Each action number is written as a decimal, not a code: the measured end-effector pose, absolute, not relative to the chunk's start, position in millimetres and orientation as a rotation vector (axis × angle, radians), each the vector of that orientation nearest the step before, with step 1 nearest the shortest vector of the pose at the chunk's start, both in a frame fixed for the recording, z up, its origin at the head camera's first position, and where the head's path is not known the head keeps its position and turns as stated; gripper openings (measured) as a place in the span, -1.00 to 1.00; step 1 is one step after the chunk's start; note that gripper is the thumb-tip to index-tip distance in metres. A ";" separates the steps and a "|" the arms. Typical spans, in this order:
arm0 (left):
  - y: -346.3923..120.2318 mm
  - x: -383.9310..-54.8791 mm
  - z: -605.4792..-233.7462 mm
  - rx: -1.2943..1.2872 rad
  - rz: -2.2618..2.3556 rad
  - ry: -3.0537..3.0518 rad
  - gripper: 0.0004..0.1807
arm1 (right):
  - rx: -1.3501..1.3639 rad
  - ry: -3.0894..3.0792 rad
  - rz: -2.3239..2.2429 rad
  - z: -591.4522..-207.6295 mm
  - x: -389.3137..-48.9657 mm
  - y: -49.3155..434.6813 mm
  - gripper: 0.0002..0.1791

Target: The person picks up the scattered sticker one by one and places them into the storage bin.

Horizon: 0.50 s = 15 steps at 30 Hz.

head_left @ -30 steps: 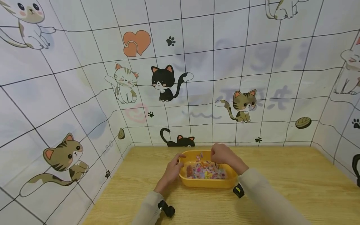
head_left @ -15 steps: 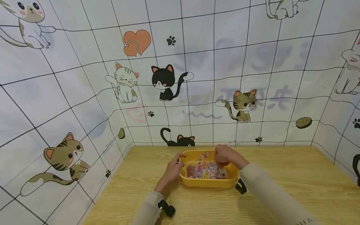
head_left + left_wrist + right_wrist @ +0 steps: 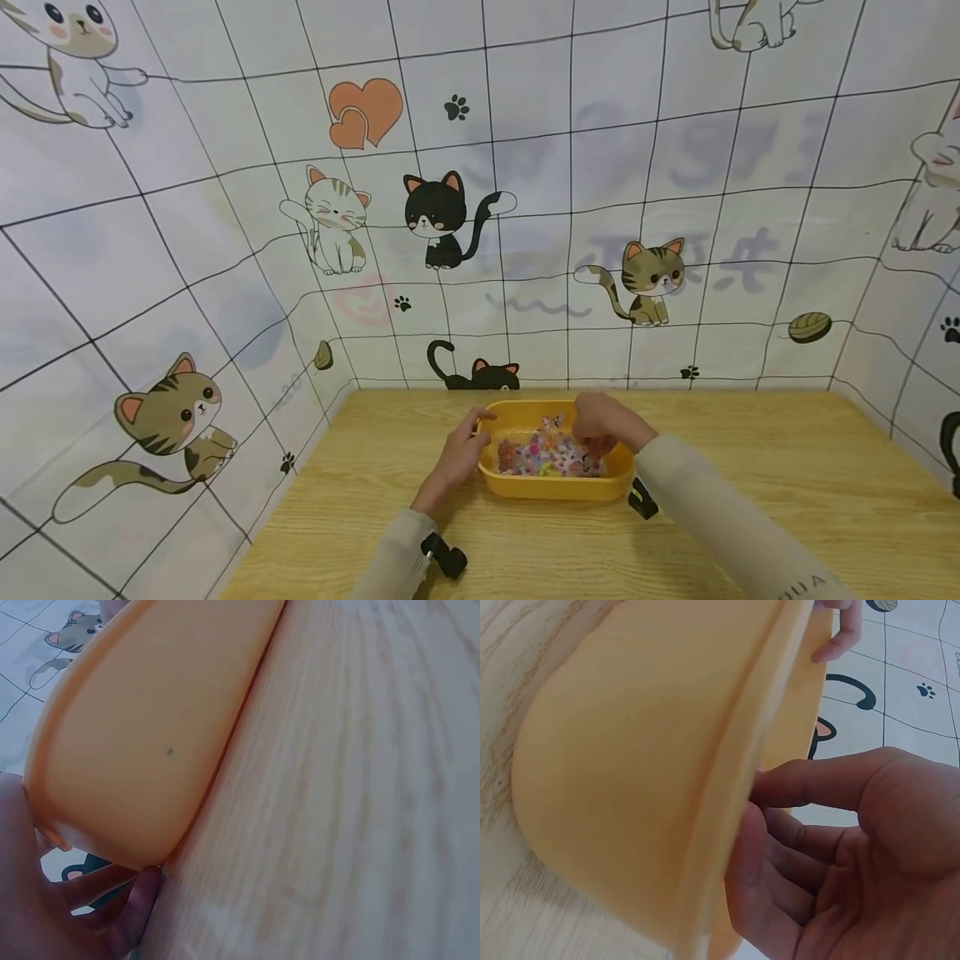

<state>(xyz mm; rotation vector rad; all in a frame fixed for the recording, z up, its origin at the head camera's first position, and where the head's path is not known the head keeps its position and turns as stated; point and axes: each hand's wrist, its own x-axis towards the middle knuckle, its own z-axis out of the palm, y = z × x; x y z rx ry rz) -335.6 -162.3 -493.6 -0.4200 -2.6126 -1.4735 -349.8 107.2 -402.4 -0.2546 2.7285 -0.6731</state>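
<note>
A yellow plastic basin (image 3: pixel 555 489) stands on the wooden table, holding a heap of small multicoloured pieces (image 3: pixel 542 458), several of them printed or shiny. My left hand (image 3: pixel 459 454) grips the basin's left end, with the thumb at the rim and the fingers (image 3: pixel 142 896) bent low against the outer wall. Reaching over the right side, my right hand (image 3: pixel 606 425) is inside the basin with its fingers curled down at the heap. In the right wrist view its thumb and index fingertips disappear behind the rim (image 3: pixel 735 750), so I cannot tell whether they pinch a piece.
The wooden table (image 3: pixel 390 492) surrounds the basin. Behind it and on both sides rise white wall sheets (image 3: pixel 525 325) with a grid and cartoon cats. A black wrist device (image 3: pixel 444 557) sits by the left sleeve and another black device (image 3: pixel 642 498) by the right.
My right hand has dropped from above the basin down to the right part of the heap, and some pieces have shifted. The left hand keeps its place on the basin.
</note>
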 end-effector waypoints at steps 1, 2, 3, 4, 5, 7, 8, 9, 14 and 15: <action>-162.3 -335.7 -493.6 -0.417 -1.473 -2.615 -0.63 | -0.243 2.729 -0.674 -401.4 -350.0 107.2 -0.64; -162.3 -335.8 -493.6 -0.415 -1.475 -2.616 -0.63 | -0.234 2.730 -0.673 -400.3 -349.9 107.3 -0.65; -162.4 -335.8 -493.6 -0.414 -1.477 -2.618 -0.63 | -0.226 2.730 -0.671 -399.5 -349.8 107.6 -0.67; -162.5 -336.0 -493.6 -0.419 -1.472 -2.619 -0.62 | -0.226 2.728 -0.668 -399.2 -350.1 107.9 -0.69; -162.6 -335.8 -493.5 -0.419 -1.476 -2.619 -0.62 | -0.223 2.723 -0.673 -398.9 -349.8 108.3 -0.70; -162.6 -335.3 -493.5 -0.419 -1.479 -2.620 -0.62 | -0.214 2.722 -0.681 -398.6 -349.6 109.3 -0.71; -162.7 -335.1 -493.4 -0.424 -1.479 -2.618 -0.62 | -0.213 2.724 -0.686 -398.9 -349.2 109.9 -0.70; -162.8 -334.9 -493.4 -0.432 -1.476 -2.617 -0.62 | -0.206 2.723 -0.695 -399.5 -349.3 110.7 -0.71; -163.1 -334.2 -493.0 -0.427 -1.484 -2.620 -0.62 | -0.175 2.716 -0.712 -402.5 -349.5 113.6 -0.71; -163.0 -334.1 -492.8 -0.425 -1.485 -2.621 -0.62 | -0.168 2.708 -0.713 -403.0 -349.7 114.0 -0.71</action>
